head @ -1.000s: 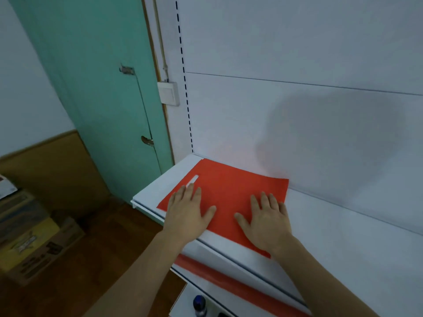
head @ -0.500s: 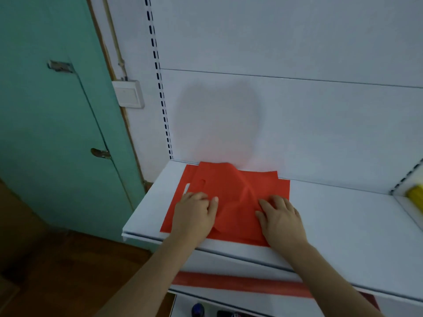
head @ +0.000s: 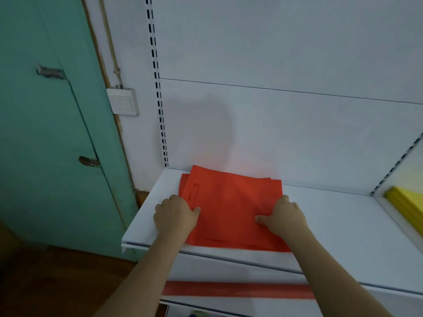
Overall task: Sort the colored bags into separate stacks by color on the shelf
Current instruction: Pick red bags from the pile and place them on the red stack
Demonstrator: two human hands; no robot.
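Red bags (head: pixel 231 202) lie flat on the shelf (head: pixel 343 225), long axis left-right, handle slot at the left end. Left hand (head: pixel 175 215) and right hand (head: pixel 283 217) each grasp a side edge, fingers curled.

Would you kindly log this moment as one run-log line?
left hand: grips red bag stack left edge | right hand: grips its right edge | stack on white shelf | yellow bags far right
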